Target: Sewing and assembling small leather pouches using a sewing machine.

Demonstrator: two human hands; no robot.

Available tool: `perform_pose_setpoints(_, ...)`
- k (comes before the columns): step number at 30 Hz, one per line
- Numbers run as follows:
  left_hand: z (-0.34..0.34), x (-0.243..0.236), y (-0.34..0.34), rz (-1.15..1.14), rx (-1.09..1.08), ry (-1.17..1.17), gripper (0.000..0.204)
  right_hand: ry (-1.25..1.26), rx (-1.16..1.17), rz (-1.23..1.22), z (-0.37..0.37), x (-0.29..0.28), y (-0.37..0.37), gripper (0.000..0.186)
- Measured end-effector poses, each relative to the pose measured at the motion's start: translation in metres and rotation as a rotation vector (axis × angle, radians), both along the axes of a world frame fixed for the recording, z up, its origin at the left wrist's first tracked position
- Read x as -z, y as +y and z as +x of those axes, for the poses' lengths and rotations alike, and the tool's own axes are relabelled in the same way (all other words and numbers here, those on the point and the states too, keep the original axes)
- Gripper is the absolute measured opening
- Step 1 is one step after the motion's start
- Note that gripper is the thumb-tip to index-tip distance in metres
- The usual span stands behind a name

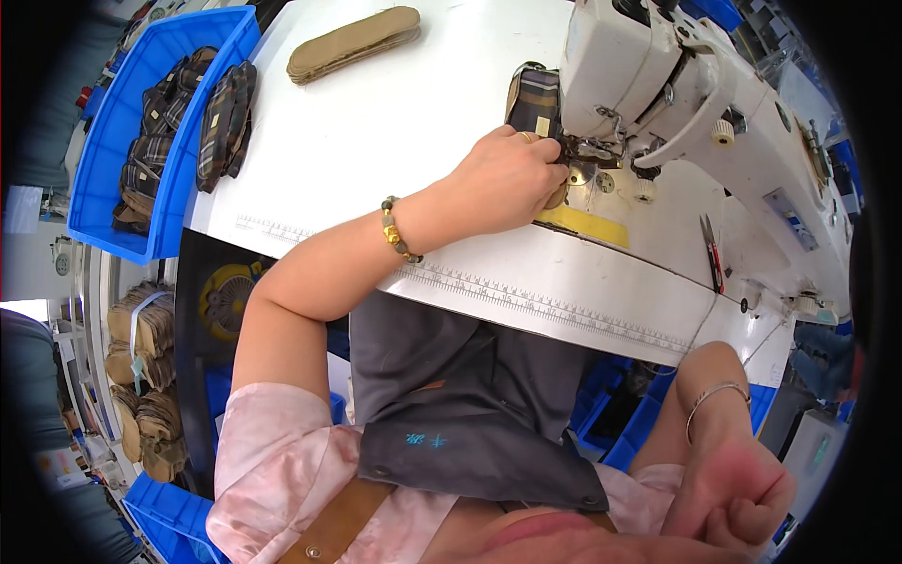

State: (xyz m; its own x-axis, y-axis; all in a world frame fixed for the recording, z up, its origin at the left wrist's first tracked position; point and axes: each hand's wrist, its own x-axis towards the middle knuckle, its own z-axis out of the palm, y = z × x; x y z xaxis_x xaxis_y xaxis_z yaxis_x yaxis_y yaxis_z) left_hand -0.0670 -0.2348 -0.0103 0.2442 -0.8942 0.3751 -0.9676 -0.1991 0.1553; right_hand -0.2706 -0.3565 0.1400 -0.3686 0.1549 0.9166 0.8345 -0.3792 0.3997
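Holding pouch beside machine, left hand seemingly positions it, right hand curled shut well apart; next likely needs steady alignment.

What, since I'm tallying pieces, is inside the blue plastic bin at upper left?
Several dark plaid fabric pieces lie piled inside the blue bin. Anything beneath them is covered, so the full count can't be told.

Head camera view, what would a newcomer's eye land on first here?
Probably the big white sewing machine at the upper right, with the left hand on a dark plaid item at its left side. Next might come the bright blue bin at the upper left, holding more plaid items, then the tan stack near the white table's far edge.
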Motion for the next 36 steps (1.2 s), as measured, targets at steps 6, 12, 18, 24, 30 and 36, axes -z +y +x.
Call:
perform_pose_setpoints(6, 0.0, 0.001, -0.001, -0.023, 0.016, 0.016, 0.018, -0.116, -0.13, 0.09, 0.004, 0.006, -0.004, 0.037)
perform_pose_setpoints(12, -0.002, -0.002, 0.0, -0.003, 0.007, 0.005, 0.019, -0.266, -0.269, 0.129, 0.004, 0.003, -0.005, 0.045)
perform_pose_setpoints(18, 0.0, 0.001, 0.003, -0.006, -0.001, 0.013, 0.019, -0.056, 0.05, 0.048, 0.003, 0.003, 0.002, 0.028)
perform_pose_setpoints(24, 0.0, -0.001, 0.001, -0.011, 0.005, -0.015, 0.019, -0.093, 0.101, 0.027, 0.005, 0.002, -0.004, 0.032)
perform_pose_setpoints(30, 0.0, -0.002, 0.001, -0.007, 0.008, 0.006, 0.02, -0.468, 0.042, 0.206, 0.0, -0.003, -0.017, 0.041)
perform_pose_setpoints(36, 0.002, -0.002, 0.004, -0.016, 0.032, 0.007, 0.023, -0.238, 0.323, 0.08, -0.006, -0.004, -0.011, 0.036)
